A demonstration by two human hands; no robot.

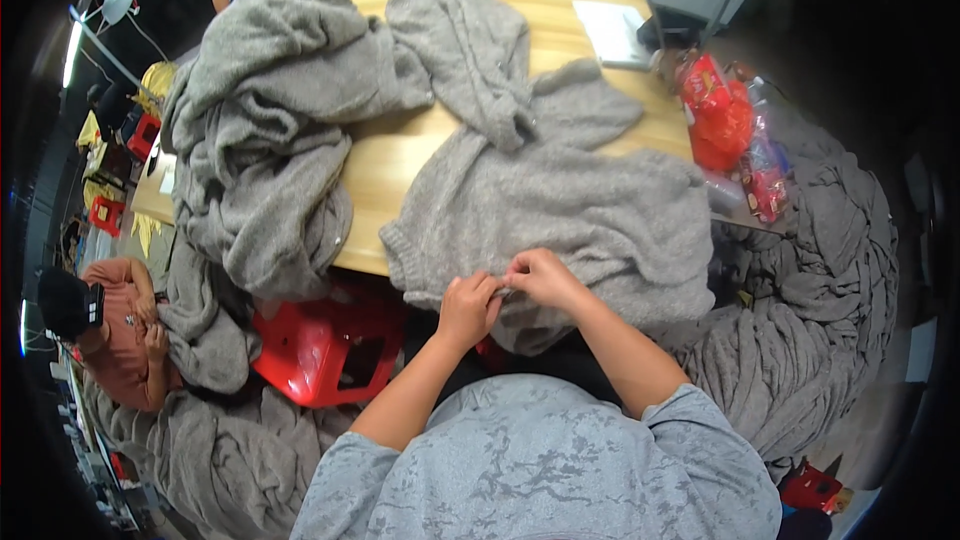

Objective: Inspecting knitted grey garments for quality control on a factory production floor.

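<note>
A grey knit sweater (pixel 580 205) lies spread over the near edge of the table, its ribbed band towards the left and its lower side hanging off the edge. My left hand (pixel 470 309) is closed on the sweater's near edge. Right beside it, my right hand (pixel 543 278) pinches the same edge with thumb and forefinger. The fingertips of both hands nearly meet. Whether a thread or other small thing is between them is too small to tell.
A large heap of grey knits (pixel 270 110) covers the left of the wooden table (pixel 370 170); another grey knit (pixel 460 35) lies behind. White paper (pixel 612 33) and red bags (pixel 718 115) are at right. A red stool (pixel 320 350) stands left; a seated person (pixel 125 325) handles grey fabric.
</note>
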